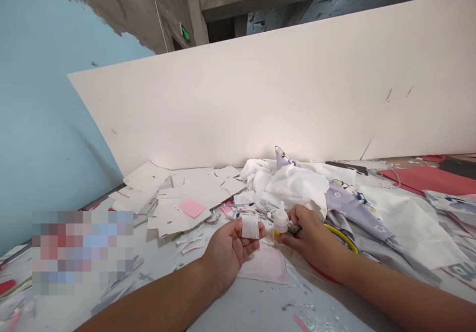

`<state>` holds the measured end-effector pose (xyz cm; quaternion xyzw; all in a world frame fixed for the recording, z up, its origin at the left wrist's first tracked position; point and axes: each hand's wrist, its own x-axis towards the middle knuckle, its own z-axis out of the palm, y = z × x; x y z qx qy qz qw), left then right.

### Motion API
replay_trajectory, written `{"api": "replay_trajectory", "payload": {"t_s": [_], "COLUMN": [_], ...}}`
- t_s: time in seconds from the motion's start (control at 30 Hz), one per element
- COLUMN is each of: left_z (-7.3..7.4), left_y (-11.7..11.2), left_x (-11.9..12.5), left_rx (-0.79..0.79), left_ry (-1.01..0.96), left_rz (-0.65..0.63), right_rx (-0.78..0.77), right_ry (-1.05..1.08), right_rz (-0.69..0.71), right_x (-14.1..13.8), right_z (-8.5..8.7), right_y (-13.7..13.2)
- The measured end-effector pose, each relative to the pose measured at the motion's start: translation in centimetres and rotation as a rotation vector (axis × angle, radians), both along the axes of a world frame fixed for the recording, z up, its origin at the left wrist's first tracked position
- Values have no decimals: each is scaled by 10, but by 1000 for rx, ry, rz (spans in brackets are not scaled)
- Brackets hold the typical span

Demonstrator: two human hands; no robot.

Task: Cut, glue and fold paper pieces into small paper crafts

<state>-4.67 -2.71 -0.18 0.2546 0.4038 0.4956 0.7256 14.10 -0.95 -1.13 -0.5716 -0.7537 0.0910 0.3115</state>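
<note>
My left hand [232, 245], palm up with fingers curled, holds a small white square [250, 227] between thumb and fingers; whether it is cloth or paper is unclear. My right hand [308, 235] is closed at the side of a small glue bottle [281, 221] with a white nozzle and yellow label. Its thumb overlaps the bottle's lower part, and the bottle stands roughly upright. A dark object [295, 230] shows between the right fingers, too small to name. Beneath the hands lies a pale pink sheet [265, 265]. A yellow curved band [344, 238] is partly hidden behind the right wrist.
White card pieces [189, 193] are heaped left of centre, with a pink paper square [192, 207] on top. Crumpled white cloth [290, 186] and lilac patterned fabric [353, 208] lie at the right. Red sheets [435, 179] rest farther right. A white board [260, 104] stands behind.
</note>
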Motion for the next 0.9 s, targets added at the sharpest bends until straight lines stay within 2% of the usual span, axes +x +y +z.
{"api": "replay_trajectory", "payload": {"t_s": [0.17, 0.3, 0.47, 0.73, 0.8, 0.9], "left_z": [-1, 4, 8, 9, 11, 15], "left_y": [1, -2, -4, -2, -2, -6], "left_x": [-1, -2, -3, -5, -6, -4], "left_rx": [31, 61, 106, 120, 127, 153], "left_ry": [-48, -90, -119, -89, -88, -106], "left_rz": [-28, -4, -16, -20, -29, -63], "right_rx": [60, 114, 289, 337, 410, 642], "right_ry": [-55, -96, -96, -17, 51, 109], "right_rz": [18, 79, 83, 73, 52, 100], "right_x": [-1, -1, -1, 1, 4, 6], "right_z": [-1, 0, -1, -11, -11, -3], "right_y": [2, -4, -9, -5, -5, -12]}}
